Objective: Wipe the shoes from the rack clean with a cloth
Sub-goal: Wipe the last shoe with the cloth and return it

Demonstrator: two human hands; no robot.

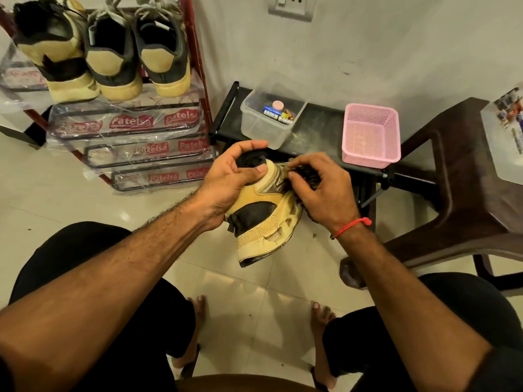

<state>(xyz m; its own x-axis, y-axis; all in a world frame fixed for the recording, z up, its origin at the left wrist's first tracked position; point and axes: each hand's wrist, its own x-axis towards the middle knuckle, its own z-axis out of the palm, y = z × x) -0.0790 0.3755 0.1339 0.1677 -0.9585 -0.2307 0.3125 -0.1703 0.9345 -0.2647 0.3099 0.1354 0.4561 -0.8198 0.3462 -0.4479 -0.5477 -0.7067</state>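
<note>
Person is holding a shoe (261,219)
Left hand (226,188) is gripping its collar; right hand (322,193) is clutching a dark cloth (307,176) against it.

Four shoes (263,219); one shoe rack (195,52); one clear tub (268,120); one pink basket (370,135).

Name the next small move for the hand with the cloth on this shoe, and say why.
Probably drag the dark cloth in the right hand back along the side of the shoe toward the heel: the left hand already steadies the collar, and the cloth sits only near the front.
</note>
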